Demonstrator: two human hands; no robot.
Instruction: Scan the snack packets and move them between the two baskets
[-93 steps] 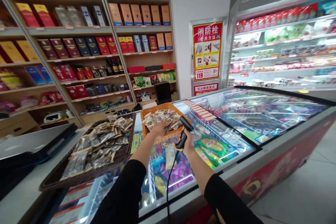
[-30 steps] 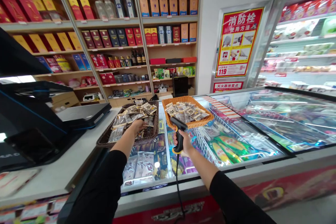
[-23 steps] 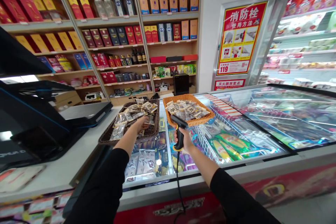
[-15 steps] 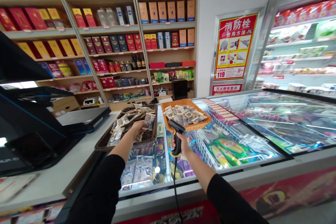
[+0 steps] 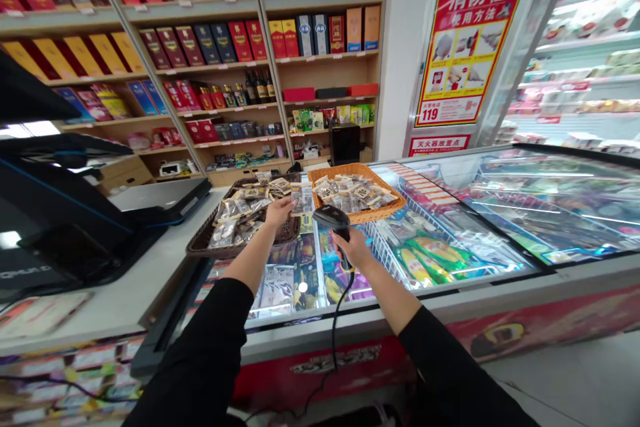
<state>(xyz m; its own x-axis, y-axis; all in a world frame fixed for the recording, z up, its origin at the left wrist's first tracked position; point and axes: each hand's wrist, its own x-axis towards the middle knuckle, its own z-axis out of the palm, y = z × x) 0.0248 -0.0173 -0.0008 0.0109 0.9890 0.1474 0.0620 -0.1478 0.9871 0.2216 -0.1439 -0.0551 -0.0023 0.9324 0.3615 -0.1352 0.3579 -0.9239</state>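
The left hand (image 5: 280,211) pinches one small, clear, pale-edged packet (image 5: 303,195) at its near end, seemingly to leave its face exposed. The right hand (image 5: 353,247) is wrapped round one black, pistol-shaped plastic scanner (image 5: 332,216), its head just right of that pinch, presumably for aiming. I count two baskets: one dark-brown wicker basket (image 5: 213,251) under and left of the left grip, one orange wicker basket (image 5: 373,215) beyond the right; their heaped packets (image 5: 357,193) overlap too much to count.
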